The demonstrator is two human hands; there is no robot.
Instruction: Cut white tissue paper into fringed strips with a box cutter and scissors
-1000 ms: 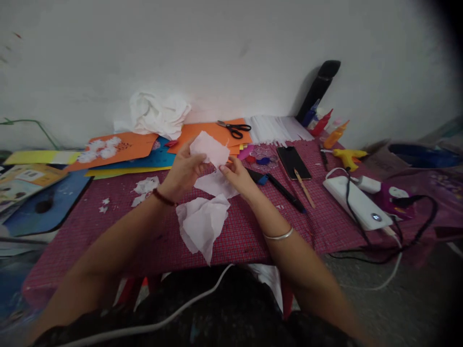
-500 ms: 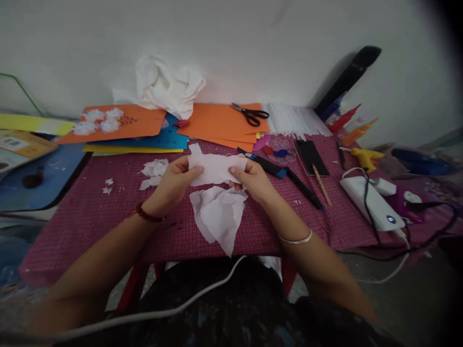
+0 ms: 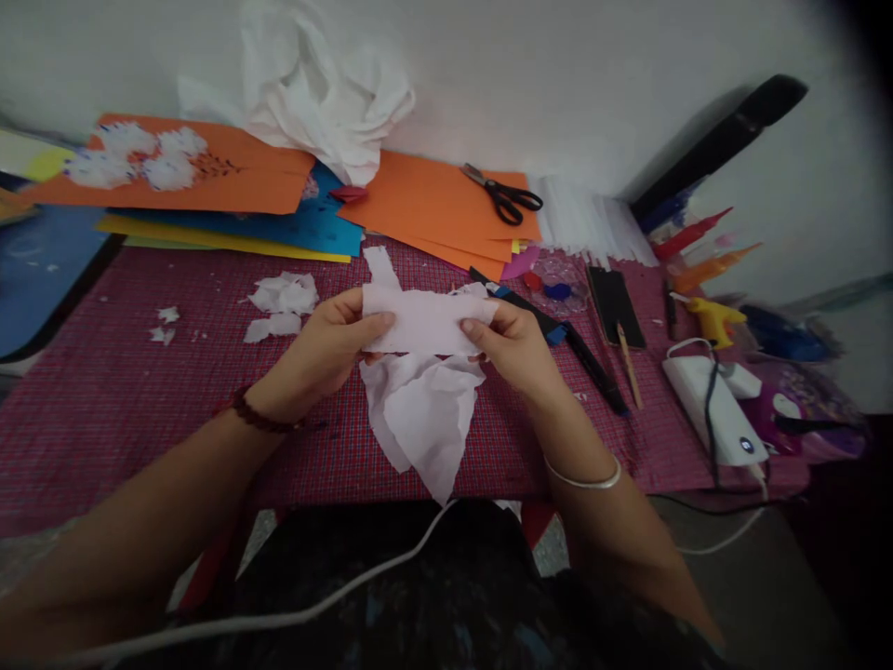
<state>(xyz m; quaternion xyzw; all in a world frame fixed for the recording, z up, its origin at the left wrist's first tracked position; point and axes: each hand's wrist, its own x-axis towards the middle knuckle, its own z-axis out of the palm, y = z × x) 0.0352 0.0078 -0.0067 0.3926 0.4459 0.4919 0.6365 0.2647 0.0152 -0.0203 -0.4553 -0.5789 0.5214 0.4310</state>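
Observation:
Between my two hands a strip of white tissue paper (image 3: 427, 321) is stretched flat, its long side running left to right. My left hand (image 3: 341, 330) pinches the left end, thumb on top. At the right end my right hand (image 3: 513, 340) pinches it the same way. Below the strip, a larger crumpled piece of white tissue (image 3: 425, 419) lies on the checked tablecloth, its point toward the table's front edge. Behind the strip's left end a narrow paper strip (image 3: 380, 265) shows. Torn white scraps (image 3: 283, 296) lie left of my left hand.
Orange sheets (image 3: 419, 200) carry black-handled scissors (image 3: 506, 197) at the back. White cloth-like paper (image 3: 321, 93) is heaped by the wall. To the right are a phone (image 3: 615, 307), a black pen-like tool (image 3: 593, 368), a yellow glue gun (image 3: 715, 321) and a white power bank (image 3: 715, 409) with cables.
The strip between my hands is now pulled straighter and flatter, and my hands are slightly farther apart. The head view has shifted, so the table's things appear moved or larger.

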